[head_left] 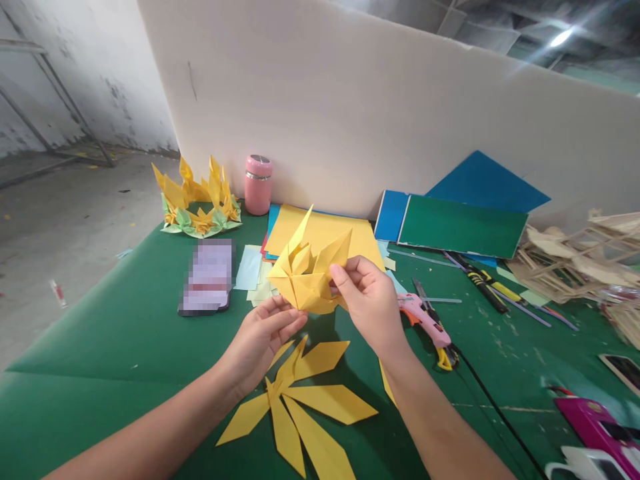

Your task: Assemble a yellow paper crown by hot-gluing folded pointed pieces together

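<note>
Both hands hold up a folded yellow paper crown (pixel 313 290) with pointed tips, above the green tabletop. My left hand (pixel 270 333) pinches its lower edge between thumb and fingers. On the right side, the thumb and fingers of my right hand (pixel 367 297) are closed on its band. Below the hands lie several folded yellow paper pieces (pixel 325 400) with pointed ends, fanned out on the table. Another yellow strip (pixel 387 385) shows partly behind my right forearm.
A finished-looking yellow and green paper crown (pixel 200 200), a pink flask (pixel 258 187) and a phone (pixel 213 273) stand or lie at left. Yellow sheets (pixel 325 230) lie behind. To the right are a pink glue gun (pixel 425 320), pliers (pixel 483 283), coloured boards (pixel 465 227) and a wooden-stick model (pixel 575 260).
</note>
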